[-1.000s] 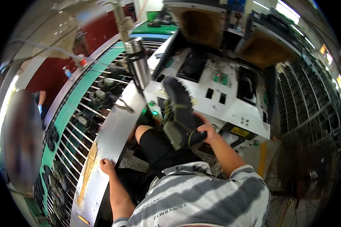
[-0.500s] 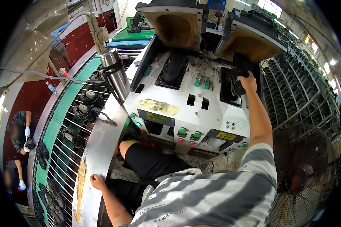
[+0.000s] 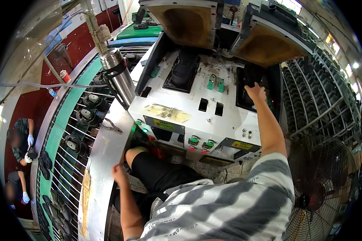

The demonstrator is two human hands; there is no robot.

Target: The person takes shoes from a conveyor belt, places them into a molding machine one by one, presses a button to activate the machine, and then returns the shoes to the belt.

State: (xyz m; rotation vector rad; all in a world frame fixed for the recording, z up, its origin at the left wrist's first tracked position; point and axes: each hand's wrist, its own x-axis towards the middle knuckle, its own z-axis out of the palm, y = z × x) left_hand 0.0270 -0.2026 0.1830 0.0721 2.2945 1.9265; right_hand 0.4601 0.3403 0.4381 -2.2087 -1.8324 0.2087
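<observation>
At the right station of a white press, my right hand (image 3: pixel 255 93) reaches into a dark recess. Its fingers are closed on a black shoe-sole-shaped piece (image 3: pixel 251 74) lying low in that recess; much of the piece is lost in shadow and behind the hand. My left hand (image 3: pixel 118 175) hangs by the edge of the steel ledge (image 3: pixel 100 164), near my knee, its fingers curled with nothing seen in them. A black sole-shaped form (image 3: pixel 182 72) sits in the left station. Both padded lids, the left lid (image 3: pixel 185 24) and the right lid (image 3: pixel 267 44), stand raised.
A steel flask (image 3: pixel 120 78) stands on the ledge, beside a roller conveyor carrying several dark shoes (image 3: pixel 87 116). Green and red buttons (image 3: pixel 201 142) line the press front. On the right are a shoe rack (image 3: pixel 317 92) and a caged fan (image 3: pixel 315 193). Two people work far left.
My right hand has lowered the black piece from tilted upright down into the recess. My left hand has lifted off the ledge top and moved right, toward my knee.
</observation>
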